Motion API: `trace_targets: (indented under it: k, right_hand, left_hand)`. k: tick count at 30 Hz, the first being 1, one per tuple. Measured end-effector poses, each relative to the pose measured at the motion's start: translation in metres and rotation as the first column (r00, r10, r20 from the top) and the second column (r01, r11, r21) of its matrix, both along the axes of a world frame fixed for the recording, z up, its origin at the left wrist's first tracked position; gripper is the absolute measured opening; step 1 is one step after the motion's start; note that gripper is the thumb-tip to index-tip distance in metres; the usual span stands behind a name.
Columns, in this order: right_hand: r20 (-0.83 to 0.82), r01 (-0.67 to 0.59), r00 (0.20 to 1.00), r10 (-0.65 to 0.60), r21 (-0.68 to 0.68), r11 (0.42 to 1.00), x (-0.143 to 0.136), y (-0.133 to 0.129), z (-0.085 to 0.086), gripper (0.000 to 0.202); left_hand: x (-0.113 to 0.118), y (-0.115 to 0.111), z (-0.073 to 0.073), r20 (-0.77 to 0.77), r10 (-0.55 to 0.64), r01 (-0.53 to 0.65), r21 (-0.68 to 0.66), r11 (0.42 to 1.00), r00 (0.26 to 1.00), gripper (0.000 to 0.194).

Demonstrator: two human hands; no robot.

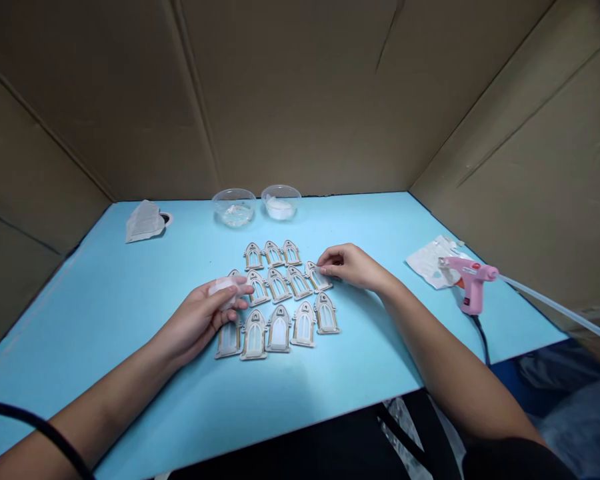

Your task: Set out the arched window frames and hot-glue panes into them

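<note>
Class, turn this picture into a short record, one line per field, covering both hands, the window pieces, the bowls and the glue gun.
Left hand: holds white material, piece count unclear
Right hand: at the middle row's right-end window piece
Layout: arched window pieces in three rows on blue tabletop
Back: left bowl; right bowl, white contents
Right side: pink glue gun, white sheet by its nozzle

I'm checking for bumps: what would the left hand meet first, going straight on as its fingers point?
For the left hand, likely the arched frame just beyond its fingers; depth is unclear, so it might pass above.
</note>
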State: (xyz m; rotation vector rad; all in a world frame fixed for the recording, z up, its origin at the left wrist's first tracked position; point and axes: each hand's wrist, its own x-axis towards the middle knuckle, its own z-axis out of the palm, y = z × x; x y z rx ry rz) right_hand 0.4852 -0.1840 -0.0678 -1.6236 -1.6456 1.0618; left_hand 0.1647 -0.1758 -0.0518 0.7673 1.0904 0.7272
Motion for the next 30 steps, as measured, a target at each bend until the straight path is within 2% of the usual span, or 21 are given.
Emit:
trace_targets:
  k: [11, 17, 24, 30]
  right_hand:
    - [0.041, -0.027, 0.999, 0.027, -0.007, 1.0, -0.001, 0.002, -0.009, 0.009]
    - [0.142, -0.039, 0.989, 0.035, 0.026, 0.999, -0.006, -0.001, -0.007, 0.01]
    - [0.207, -0.054, 0.977, 0.053, -0.004, 0.999, -0.011, -0.007, 0.001, 0.015]
    - [0.288, -0.074, 0.955, 0.069, 0.005, 0.997, -0.011, -0.013, 0.006, 0.027]
  left_hand:
    - [0.001, 0.0, 0.0, 0.015, -0.019, 0.019, 0.002, 1.0, 1.0, 0.014]
    - [-0.001, 0.0, -0.005, 0.014, -0.039, 0.038, 0.021, 0.999, 0.999, 0.013]
    - [-0.003, 0.0, -0.012, 0.0, -0.133, 0.132, 0.103, 0.986, 0.991, 0.035]
    - [-0.005, -0.002, -0.011, -0.028, -0.158, 0.161, 0.137, 0.977, 0.987, 0.039]
